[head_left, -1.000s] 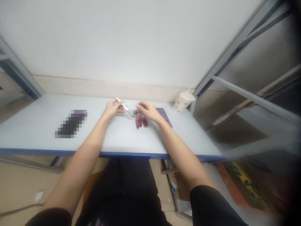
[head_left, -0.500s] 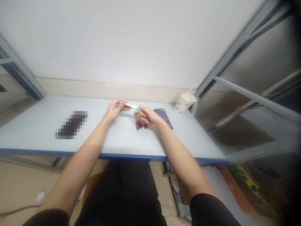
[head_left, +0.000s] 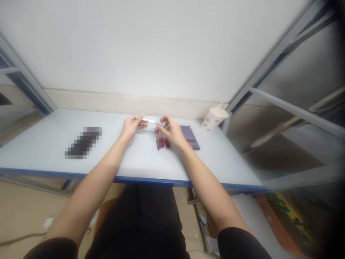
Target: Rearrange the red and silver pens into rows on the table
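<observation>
A thin white pen is held level above the pale table, between both hands. My left hand pinches its left end, fingers closed. My right hand grips its right end with fingers curled. Just under and left of the right hand lies a small bunch of red and dark pens on the table. A dark purple flat case lies right of that hand.
A blurred-out dark object lies on the table's left part. A paper cup with a straw stands at the back right corner beside a grey metal frame. The table's blue front edge runs above my lap.
The white pen has swung from a tilt to level. My right hand left the bunch of pens and closed on the pen's right end.
</observation>
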Motion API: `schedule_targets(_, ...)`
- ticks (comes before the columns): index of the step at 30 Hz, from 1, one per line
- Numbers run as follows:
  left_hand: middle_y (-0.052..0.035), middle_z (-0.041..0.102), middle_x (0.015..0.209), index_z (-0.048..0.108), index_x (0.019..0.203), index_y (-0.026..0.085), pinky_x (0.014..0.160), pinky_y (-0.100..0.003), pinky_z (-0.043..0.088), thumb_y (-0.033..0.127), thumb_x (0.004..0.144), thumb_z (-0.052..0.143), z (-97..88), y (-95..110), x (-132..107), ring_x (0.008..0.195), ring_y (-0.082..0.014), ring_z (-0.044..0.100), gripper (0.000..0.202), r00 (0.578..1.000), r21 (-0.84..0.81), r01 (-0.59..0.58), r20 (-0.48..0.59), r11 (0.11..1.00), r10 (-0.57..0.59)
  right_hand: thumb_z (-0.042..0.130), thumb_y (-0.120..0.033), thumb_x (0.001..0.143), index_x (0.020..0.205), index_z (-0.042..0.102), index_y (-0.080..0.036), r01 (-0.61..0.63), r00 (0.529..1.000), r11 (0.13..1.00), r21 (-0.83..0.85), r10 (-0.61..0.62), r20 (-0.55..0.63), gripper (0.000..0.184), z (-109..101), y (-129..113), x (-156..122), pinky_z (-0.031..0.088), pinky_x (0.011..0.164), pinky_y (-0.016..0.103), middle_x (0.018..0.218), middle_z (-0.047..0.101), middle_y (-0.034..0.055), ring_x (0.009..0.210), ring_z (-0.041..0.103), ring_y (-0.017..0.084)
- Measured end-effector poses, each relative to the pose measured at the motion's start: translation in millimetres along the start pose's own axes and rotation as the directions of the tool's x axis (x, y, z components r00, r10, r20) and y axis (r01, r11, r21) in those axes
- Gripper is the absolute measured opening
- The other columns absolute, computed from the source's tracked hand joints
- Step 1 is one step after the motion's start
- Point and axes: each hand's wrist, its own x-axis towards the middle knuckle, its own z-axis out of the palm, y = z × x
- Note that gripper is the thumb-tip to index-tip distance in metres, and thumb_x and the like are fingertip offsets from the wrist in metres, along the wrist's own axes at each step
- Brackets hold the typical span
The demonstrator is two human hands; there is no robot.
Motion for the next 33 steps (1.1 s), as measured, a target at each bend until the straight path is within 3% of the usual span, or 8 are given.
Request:
schedule_targets(4,-0.0088,0.077,0.08,0.069,0.087,0.011,0.076,-0.029,0.061,0.041,0.086,0.089,0.3,-0.3,-0.3,0.072,-0.0158,0.075,0.036,1.0,0.007,0.021,-0.014,1.0,-0.021,0.057,-0.053,0.101,0.093,0.065,-0.021,-0.092,0.989,0.994,0.053,0.085,0.117,0.034,-1.6,0.2,-0.9,0.05,0.075,0.034,0.083,0.072,0.0043,0.073,0.066,0.02)
schedule_targets(8,-0.0091,0.077,0.083,0.068,0.088,0.011,0.079,-0.029,0.062,0.037,0.086,0.089,1.1,-0.7,-1.3,0.073,-0.0161,0.076,0.034,1.0,-0.001,0.018,-0.02,1.0,-0.018,0.069,-0.052,0.095,0.096,0.064,-0.022,-0.149,0.987,0.982,0.12,0.141,0.073,0.031,-3.3,-0.5,-2.0,0.05,0.069,0.031,0.083,0.074,0.0031,0.068,0.064,0.017)
schedule_targets(11,-0.0095,0.078,0.085,0.068,0.089,0.011,0.08,-0.03,0.062,0.035,0.086,0.089,-0.4,-0.1,-1.8,0.076,-0.0166,0.077,0.032,1.0,0.003,0.026,-0.008,1.0,-0.026,0.057,-0.06,0.101,0.08,0.065,-0.019,-0.227,0.97,0.956,0.185,0.204,0.131,0.046,-2.5,3.7,-0.2,0.048,0.065,0.03,0.075,0.071,0.0055,0.062,0.059,0.016)
schedule_targets(13,-0.0101,0.078,0.086,0.069,0.09,0.011,0.079,-0.029,0.062,0.036,0.086,0.089,-3.2,0.4,-1.1,0.075,-0.016,0.076,0.033,0.999,0.021,0.039,-0.002,0.999,-0.039,0.068,-0.06,0.094,0.077,0.064,-0.019,-0.263,0.964,0.927,0.269,0.239,0.118,0.044,-0.8,7.8,2.3,0.045,0.06,0.029,0.072,0.068,0.0039,0.059,0.053,0.014)
schedule_targets(17,-0.01,0.077,0.081,0.068,0.084,0.011,0.068,-0.024,0.057,0.043,0.083,0.09,-11.0,-0.6,2.9,0.064,-0.0124,0.07,0.039,0.995,0.115,0.083,0.045,0.99,-0.088,0.092,-0.046,0.067,0.087,0.066,-0.02,-0.258,0.952,0.773,0.579,0.305,0.018,0.041,0.8,14.9,7.9,0.045,0.062,0.027,0.073,0.063,-0.003,0.061,0.052,0.011)
schedule_targets(22,-0.0019,0.063,0.06,0.066,0.075,0.013,0.051,-0.021,0.044,0.054,0.083,0.088,-14.8,-6.9,5.6,0.048,-0.009,0.054,0.047,0.976,0.207,0.154,0.12,0.966,-0.181,0.093,-0.031,0.057,0.091,0.072,-0.021,-0.319,0.938,0.575,0.754,0.304,0.166,0.042,-5.6,19.6,10.0,0.05,0.072,0.029,0.077,0.065,-0.003,0.073,0.059,0.013)
schedule_targets(27,0.0007,0.055,0.056,0.061,0.07,0.016,0.051,-0.022,0.042,0.057,0.085,0.083,-14.9,-9.6,4.2,0.048,-0.0096,0.05,0.049,0.964,0.209,0.214,0.115,0.954,-0.241,0.091,-0.031,0.062,0.096,0.077,-0.023,-0.223,0.962,0.598,0.77,0.264,0.074,0.037,-10.5,20.7,11.4,0.048,0.07,0.027,0.082,0.063,-0.0035,0.071,0.054,0.011)
schedule_targets(33,-0.0025,0.066,0.069,0.071,0.085,0.012,0.058,-0.023,0.048,0.049,0.073,0.095,-16.3,-9.7,3.1,0.058,-0.0103,0.058,0.046,0.964,0.222,0.168,0.168,0.96,-0.207,0.084,-0.045,0.073,0.105,0.077,-0.022,-0.059,0.941,0.789,0.611,0.248,-0.23,0.04,-8.5,25.9,16.3,0.046,0.068,0.028,0.09,0.062,-0.0008,0.069,0.049,0.011)
